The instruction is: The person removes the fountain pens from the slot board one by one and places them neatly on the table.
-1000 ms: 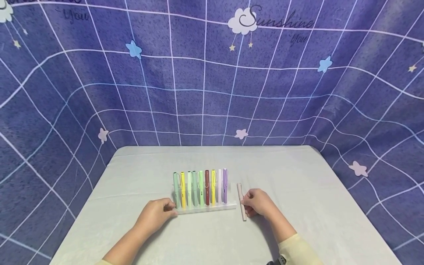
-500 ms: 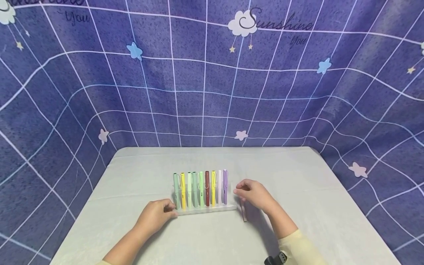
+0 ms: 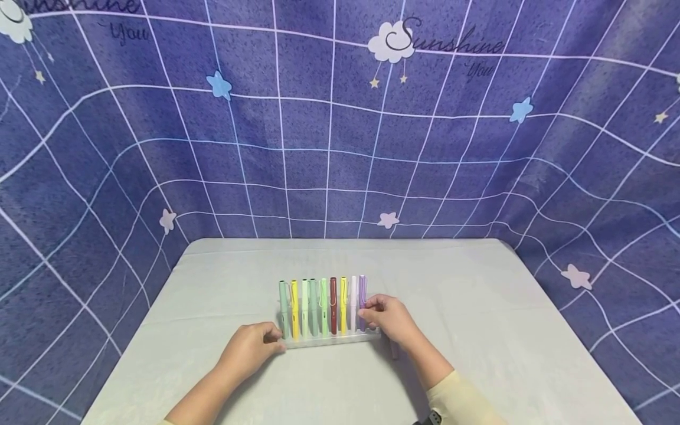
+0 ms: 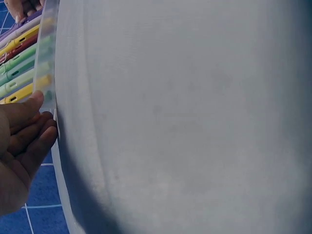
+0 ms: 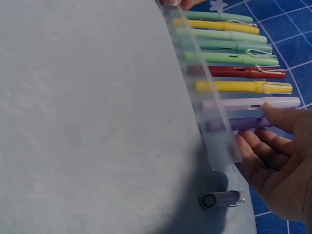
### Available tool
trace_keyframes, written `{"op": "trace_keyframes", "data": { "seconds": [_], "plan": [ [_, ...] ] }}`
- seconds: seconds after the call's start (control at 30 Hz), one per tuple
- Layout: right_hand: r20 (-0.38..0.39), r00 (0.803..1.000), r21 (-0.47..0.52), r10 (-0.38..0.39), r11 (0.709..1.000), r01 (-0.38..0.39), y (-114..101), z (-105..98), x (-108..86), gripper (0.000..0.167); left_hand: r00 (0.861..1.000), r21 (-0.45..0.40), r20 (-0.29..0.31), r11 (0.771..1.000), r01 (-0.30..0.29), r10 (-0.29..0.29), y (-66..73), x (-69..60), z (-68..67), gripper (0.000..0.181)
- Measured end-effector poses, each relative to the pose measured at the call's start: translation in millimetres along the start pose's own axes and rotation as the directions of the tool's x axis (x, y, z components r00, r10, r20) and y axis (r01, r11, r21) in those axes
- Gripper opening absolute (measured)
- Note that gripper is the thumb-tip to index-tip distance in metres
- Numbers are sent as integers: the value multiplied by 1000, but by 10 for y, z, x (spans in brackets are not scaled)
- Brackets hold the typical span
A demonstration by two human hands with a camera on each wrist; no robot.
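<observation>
A clear pen rack (image 3: 333,340) stands on the table with several capped pens upright in a row. My left hand (image 3: 248,348) holds the rack's left end, thumb on the front strip (image 4: 48,58) in the left wrist view. At the other end, my right hand (image 3: 392,320) pinches the purple pen (image 3: 363,288), which stands in the rack's rightmost filled place. In the right wrist view my thumb lies over that purple pen (image 5: 248,123), close to the pale pink pen (image 5: 280,103). A loose pinkish pen (image 3: 394,349) lies right of the rack, mostly hidden by my right hand.
A pale cloth covers the table (image 3: 451,277). Behind and at both sides hangs a blue curtain (image 3: 340,147) with a grid and star print. A dark strap (image 3: 431,418) shows at my right sleeve.
My right hand has let go of the loose pinkish pen, which stays on the table, and moved left to the purple pen. My left hand has stayed at the rack's left end.
</observation>
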State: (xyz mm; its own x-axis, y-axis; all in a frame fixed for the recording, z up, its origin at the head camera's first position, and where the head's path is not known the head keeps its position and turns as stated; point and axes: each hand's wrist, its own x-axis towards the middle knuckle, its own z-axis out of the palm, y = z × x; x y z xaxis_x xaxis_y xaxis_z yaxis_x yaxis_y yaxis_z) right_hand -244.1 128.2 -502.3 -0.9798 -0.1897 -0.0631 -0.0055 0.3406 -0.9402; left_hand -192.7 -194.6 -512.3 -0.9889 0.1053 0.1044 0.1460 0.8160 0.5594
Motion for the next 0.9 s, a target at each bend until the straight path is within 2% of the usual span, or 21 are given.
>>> {"op": "trace_keyframes", "data": {
  "seconds": [0.2, 0.43, 0.5, 0.63, 0.73, 0.9],
  "plan": [
    [-48, 999, -55, -2, 998, -1, 9, 39, -9, 17, 1000, 2, 3, 1000, 2, -2, -2, -1, 0, 19],
    [-111, 990, -135, -87, 988, 72, -93, 27, -68, 13, 1000, 4, 2, 1000, -3, 3, 4, 0, -3, 18],
    [-134, 985, -118, -112, 988, 96, -147, 1, -82, 11, 1000, 8, 2, 1000, -4, 4, 6, 1, -2, 18],
    [-157, 979, -8, -129, 992, 130, -251, -101, -94, 11, 1000, 13, 4, 1000, -3, 3, 11, 5, -4, 19],
    [-147, 983, 68, -111, 990, 122, -294, -215, -103, 13, 1000, 16, 3, 1000, -4, 4, 12, 7, -5, 19],
    [-127, 988, 94, -91, 990, 104, -283, -422, -127, 20, 1000, 17, 4, 1000, -5, 5, 7, 4, -7, 18]
  ]
}}
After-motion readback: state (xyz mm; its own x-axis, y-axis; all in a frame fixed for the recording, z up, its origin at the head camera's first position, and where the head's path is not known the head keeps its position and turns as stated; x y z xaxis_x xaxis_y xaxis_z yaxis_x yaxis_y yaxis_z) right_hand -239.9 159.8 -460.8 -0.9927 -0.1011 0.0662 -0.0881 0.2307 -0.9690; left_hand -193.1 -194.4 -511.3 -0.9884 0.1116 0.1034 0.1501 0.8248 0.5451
